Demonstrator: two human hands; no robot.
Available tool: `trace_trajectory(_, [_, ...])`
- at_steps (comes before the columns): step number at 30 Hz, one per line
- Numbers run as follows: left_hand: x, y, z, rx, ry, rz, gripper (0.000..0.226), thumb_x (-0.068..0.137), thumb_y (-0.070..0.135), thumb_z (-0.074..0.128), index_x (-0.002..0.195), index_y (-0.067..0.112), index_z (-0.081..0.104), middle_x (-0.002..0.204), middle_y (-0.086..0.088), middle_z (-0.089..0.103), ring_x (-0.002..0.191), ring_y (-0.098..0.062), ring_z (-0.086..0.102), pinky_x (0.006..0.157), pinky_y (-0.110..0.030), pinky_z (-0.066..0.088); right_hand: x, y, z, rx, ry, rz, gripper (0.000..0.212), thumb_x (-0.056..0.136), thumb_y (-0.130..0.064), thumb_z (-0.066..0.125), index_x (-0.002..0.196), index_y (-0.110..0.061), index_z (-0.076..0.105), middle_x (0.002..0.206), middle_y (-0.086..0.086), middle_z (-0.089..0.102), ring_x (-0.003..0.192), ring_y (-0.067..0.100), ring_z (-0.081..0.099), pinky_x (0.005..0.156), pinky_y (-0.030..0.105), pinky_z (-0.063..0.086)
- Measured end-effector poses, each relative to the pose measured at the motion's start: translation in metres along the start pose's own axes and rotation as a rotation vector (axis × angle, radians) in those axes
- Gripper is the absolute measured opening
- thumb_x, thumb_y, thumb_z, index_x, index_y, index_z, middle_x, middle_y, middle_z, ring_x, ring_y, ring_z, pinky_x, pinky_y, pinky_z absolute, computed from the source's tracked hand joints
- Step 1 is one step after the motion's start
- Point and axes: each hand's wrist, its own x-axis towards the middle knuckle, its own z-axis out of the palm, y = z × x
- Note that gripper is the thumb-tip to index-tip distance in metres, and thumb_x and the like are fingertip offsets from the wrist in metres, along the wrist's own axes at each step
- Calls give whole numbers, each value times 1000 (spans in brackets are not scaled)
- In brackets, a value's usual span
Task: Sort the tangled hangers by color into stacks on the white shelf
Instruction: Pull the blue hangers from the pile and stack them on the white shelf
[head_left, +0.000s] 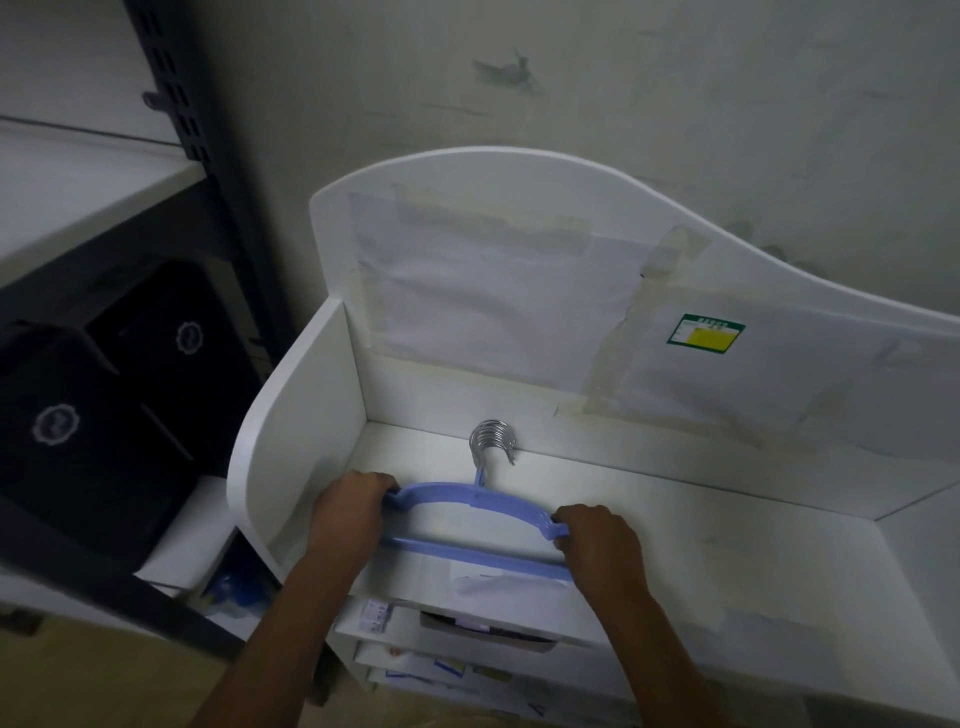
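A stack of blue hangers (470, 500) lies on top of the white shelf (701, 540), near its left end. Their several metal hooks (491, 441) bunch together and point toward the shelf's back panel. My left hand (349, 514) grips the stack's left shoulder end. My right hand (597, 543) grips the right shoulder end, fingers curled round it. No hangers of another colour are in view.
The shelf's curved back panel (519, 270) carries taped paper and a green-and-yellow sticker (705, 335). A white side wall (291, 415) bounds the left. Dark bags (104, 395) sit on a black metal rack to the left. Drawers with papers (467, 639) lie below.
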Motion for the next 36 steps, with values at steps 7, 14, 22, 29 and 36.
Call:
trace_trajectory(7, [8,-1,-5,27,-7,-10,29,85,16,60,103,36,70,100,1,68,87,-21,66,74,-29,53,8,1,-2,-68,-21,-27,17,83,-8,57,79,-20,69,81,0,69,76,17,66,55,21,32])
trace_trajectory(14, [1,-3,-2,-146,26,-19,28,83,16,63,103,34,70,103,1,72,89,-21,67,74,-29,54,5,15,7,158,49,-59,13,86,-22,64,74,-23,68,68,-4,64,63,15,61,53,24,38])
trace_trajectory(22, [-33,19,-25,-633,207,34,24,91,9,62,112,19,66,110,5,68,99,-11,64,87,-22,49,-21,48,-13,771,80,35,11,89,-23,69,100,-26,68,94,-16,71,85,-8,65,75,11,46])
trace_trajectory(29, [-95,97,-24,-1080,213,177,26,91,2,62,114,15,63,109,4,71,98,-2,66,86,-16,48,-76,94,-41,1017,333,145,16,90,-22,68,106,-25,67,100,-15,71,91,-8,64,75,2,45])
trace_trajectory(36, [-160,180,-3,-1148,154,255,28,92,10,64,118,22,63,115,5,71,108,-11,65,95,-33,50,-164,170,-65,1065,398,147,25,93,-24,64,118,-26,62,110,-16,67,102,-4,62,84,13,45])
